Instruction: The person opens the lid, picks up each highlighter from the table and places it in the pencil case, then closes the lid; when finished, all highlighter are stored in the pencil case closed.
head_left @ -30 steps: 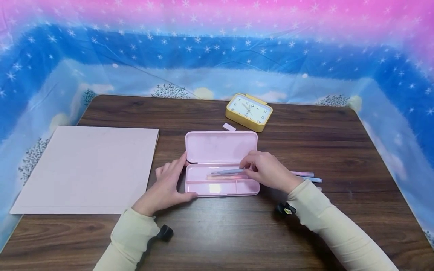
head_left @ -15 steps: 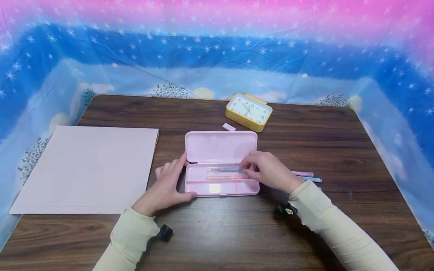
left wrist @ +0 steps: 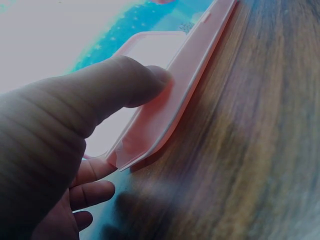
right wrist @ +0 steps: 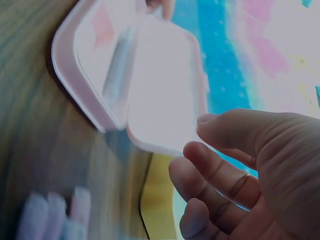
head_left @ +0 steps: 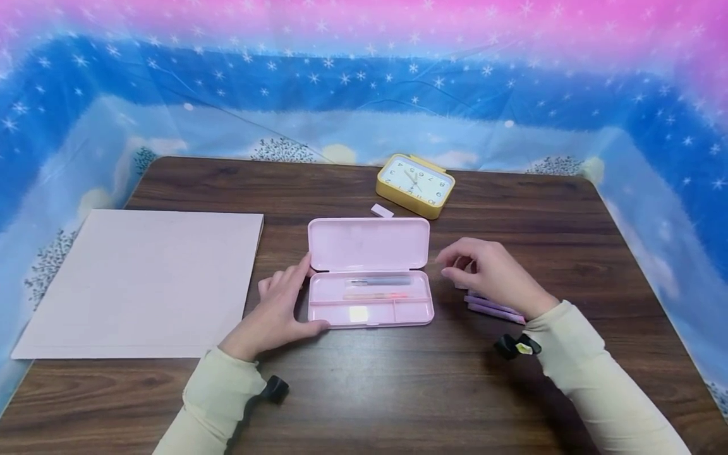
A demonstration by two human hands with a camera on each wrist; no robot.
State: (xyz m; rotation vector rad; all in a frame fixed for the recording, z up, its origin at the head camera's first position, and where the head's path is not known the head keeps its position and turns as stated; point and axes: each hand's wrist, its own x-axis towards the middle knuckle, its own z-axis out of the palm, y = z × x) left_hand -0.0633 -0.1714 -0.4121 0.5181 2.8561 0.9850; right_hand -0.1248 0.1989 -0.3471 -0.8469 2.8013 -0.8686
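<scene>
A pink pencil case lies with its lid up in the middle of the table. My left hand holds its left end, thumb on the front wall and fingers by the hinge; the left wrist view shows the thumb against the wall. In the long rear compartment lie a grey-blue pen and an orange-pink pen. My right hand hovers right of the case, fingers loosely bent and holding nothing. Several purple and pink pens lie beneath it, partly hidden.
A yellow alarm clock stands behind the case, with a small pale eraser-like block nearby. A large pale pink board covers the table's left side. Patterned cloth hangs around the table's back and sides.
The grey-blue pen has come to lie in the rear compartment. My right hand has let go of it and moved right, out of the case. The left hand has stayed in place.
</scene>
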